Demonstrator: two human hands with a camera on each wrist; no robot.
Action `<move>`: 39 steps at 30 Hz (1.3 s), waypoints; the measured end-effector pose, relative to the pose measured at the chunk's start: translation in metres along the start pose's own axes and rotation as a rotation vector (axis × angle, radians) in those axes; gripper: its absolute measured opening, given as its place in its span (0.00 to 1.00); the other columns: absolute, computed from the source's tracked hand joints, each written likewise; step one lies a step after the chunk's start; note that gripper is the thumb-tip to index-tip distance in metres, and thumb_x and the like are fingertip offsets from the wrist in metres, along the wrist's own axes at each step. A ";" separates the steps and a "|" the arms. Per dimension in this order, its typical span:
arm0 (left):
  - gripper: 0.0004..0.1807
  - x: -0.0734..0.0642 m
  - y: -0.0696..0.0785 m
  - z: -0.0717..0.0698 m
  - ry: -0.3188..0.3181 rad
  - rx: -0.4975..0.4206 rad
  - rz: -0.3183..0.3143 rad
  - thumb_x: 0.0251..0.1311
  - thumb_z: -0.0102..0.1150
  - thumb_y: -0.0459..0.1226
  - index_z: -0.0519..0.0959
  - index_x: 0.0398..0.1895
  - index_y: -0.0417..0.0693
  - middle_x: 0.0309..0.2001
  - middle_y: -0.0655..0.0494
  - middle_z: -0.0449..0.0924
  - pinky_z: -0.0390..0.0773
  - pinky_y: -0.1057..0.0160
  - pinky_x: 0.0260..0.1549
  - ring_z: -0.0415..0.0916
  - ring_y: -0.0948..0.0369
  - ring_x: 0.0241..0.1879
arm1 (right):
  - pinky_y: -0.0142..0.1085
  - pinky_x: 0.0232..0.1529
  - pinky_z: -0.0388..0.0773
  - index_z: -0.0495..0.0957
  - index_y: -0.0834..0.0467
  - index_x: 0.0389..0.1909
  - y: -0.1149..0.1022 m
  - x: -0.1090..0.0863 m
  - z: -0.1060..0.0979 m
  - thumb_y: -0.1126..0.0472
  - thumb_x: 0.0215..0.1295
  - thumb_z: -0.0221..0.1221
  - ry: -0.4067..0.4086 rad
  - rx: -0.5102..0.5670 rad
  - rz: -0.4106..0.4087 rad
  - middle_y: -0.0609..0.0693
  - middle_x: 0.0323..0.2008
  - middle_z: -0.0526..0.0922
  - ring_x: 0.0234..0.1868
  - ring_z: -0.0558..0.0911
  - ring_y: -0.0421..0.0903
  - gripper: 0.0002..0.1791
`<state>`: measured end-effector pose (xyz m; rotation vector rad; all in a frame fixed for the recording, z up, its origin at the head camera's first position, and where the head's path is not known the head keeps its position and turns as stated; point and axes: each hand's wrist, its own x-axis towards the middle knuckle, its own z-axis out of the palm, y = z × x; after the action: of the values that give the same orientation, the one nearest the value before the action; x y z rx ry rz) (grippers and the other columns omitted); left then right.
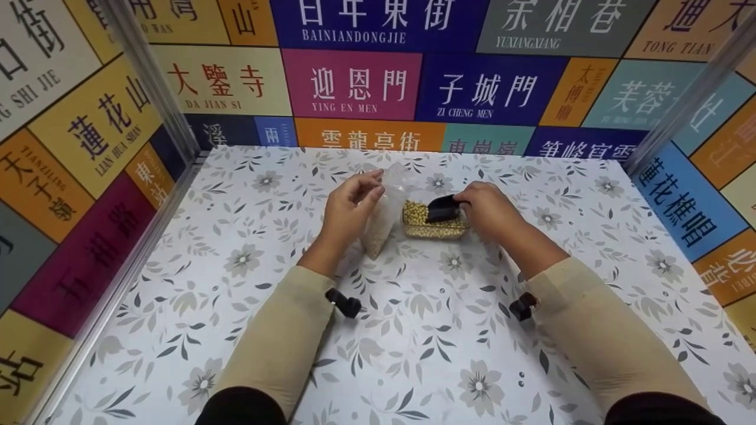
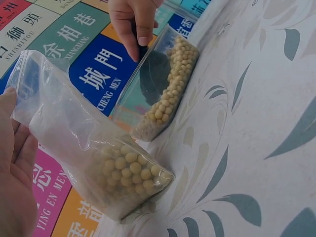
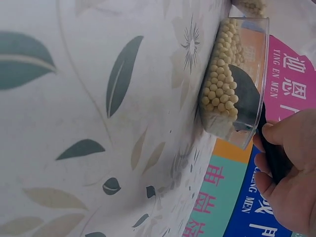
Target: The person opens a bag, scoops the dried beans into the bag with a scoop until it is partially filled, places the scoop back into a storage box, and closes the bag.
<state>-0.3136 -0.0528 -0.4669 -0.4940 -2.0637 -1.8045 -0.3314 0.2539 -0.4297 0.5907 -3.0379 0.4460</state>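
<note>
My left hand (image 1: 347,208) holds a clear plastic zip bag (image 2: 59,106) near its mouth. Round pale-yellow soybeans (image 2: 129,172) fill the bag's lower corner, which reaches down to the tabletop. Just right of the bag sits a clear rectangular box (image 1: 436,232) with more soybeans (image 3: 221,91) in it. In my right hand (image 1: 489,211) is the handle of a black scoop (image 1: 444,209); the fingers curl around it. The scoop's blade is inside the box, tilted against the beans, as the right wrist view shows through the clear wall.
A white tabletop (image 1: 407,342) with a grey flower and leaf print lies under everything. Colourful panels (image 1: 354,85) with Chinese lettering stand behind and along both sides. Dark wrist mounts (image 1: 344,303) sit at both cuffs.
</note>
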 end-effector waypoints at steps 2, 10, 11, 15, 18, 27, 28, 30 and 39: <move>0.06 0.000 0.000 0.000 0.002 -0.002 -0.002 0.74 0.67 0.40 0.84 0.45 0.47 0.65 0.58 0.87 0.82 0.67 0.66 0.85 0.62 0.62 | 0.58 0.70 0.77 0.83 0.62 0.64 0.000 0.001 0.001 0.66 0.80 0.55 0.002 0.006 -0.008 0.63 0.57 0.83 0.63 0.79 0.64 0.17; 0.06 -0.001 0.001 0.001 0.004 -0.030 -0.009 0.74 0.66 0.39 0.84 0.45 0.46 0.65 0.57 0.86 0.82 0.66 0.68 0.84 0.61 0.64 | 0.58 0.69 0.77 0.83 0.62 0.64 0.002 0.007 0.010 0.67 0.80 0.57 0.013 0.058 -0.012 0.63 0.56 0.84 0.62 0.80 0.64 0.17; 0.06 -0.002 0.001 0.000 0.003 -0.026 -0.010 0.75 0.66 0.39 0.84 0.45 0.46 0.65 0.58 0.86 0.82 0.66 0.68 0.84 0.61 0.64 | 0.58 0.70 0.77 0.83 0.61 0.65 0.002 0.007 0.012 0.67 0.80 0.56 0.009 0.065 -0.007 0.62 0.56 0.84 0.63 0.80 0.64 0.18; 0.06 -0.002 0.001 0.000 0.000 0.006 -0.011 0.75 0.66 0.41 0.84 0.46 0.48 0.65 0.60 0.86 0.82 0.66 0.67 0.84 0.63 0.64 | 0.59 0.74 0.74 0.82 0.60 0.66 0.001 0.008 0.016 0.66 0.81 0.56 0.000 0.085 -0.001 0.61 0.59 0.84 0.67 0.77 0.64 0.18; 0.06 -0.002 0.001 0.000 -0.001 0.019 -0.012 0.75 0.66 0.41 0.84 0.46 0.49 0.65 0.61 0.86 0.83 0.65 0.66 0.84 0.64 0.64 | 0.59 0.74 0.73 0.82 0.60 0.66 0.000 0.009 0.018 0.66 0.81 0.56 0.001 0.103 -0.010 0.62 0.60 0.84 0.67 0.77 0.64 0.18; 0.06 -0.002 0.000 0.000 -0.001 0.014 -0.010 0.75 0.65 0.40 0.84 0.46 0.48 0.65 0.60 0.86 0.83 0.65 0.66 0.83 0.63 0.64 | 0.59 0.73 0.74 0.81 0.60 0.68 -0.003 0.015 0.027 0.64 0.82 0.56 -0.026 0.189 0.011 0.62 0.62 0.83 0.68 0.78 0.63 0.19; 0.06 -0.002 0.001 0.000 -0.002 0.013 -0.009 0.75 0.65 0.40 0.84 0.46 0.48 0.66 0.60 0.86 0.83 0.65 0.66 0.83 0.63 0.64 | 0.59 0.74 0.74 0.81 0.60 0.68 -0.003 0.014 0.028 0.64 0.82 0.55 -0.026 0.201 0.022 0.62 0.62 0.83 0.68 0.78 0.63 0.19; 0.06 -0.002 0.001 0.000 -0.005 0.006 -0.008 0.75 0.65 0.40 0.84 0.46 0.48 0.66 0.60 0.86 0.82 0.65 0.67 0.83 0.63 0.64 | 0.58 0.75 0.74 0.80 0.60 0.69 -0.003 0.014 0.031 0.63 0.83 0.55 -0.021 0.231 0.046 0.62 0.64 0.82 0.69 0.77 0.62 0.19; 0.06 -0.001 0.000 0.000 -0.006 0.001 -0.031 0.75 0.66 0.41 0.84 0.46 0.50 0.66 0.62 0.85 0.82 0.67 0.67 0.83 0.64 0.64 | 0.57 0.78 0.71 0.79 0.58 0.70 0.001 0.011 0.038 0.62 0.84 0.54 0.033 0.361 0.098 0.61 0.69 0.78 0.74 0.74 0.61 0.20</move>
<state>-0.3127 -0.0523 -0.4672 -0.4702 -2.0878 -1.8215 -0.3402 0.2402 -0.4654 0.4357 -2.9806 1.0109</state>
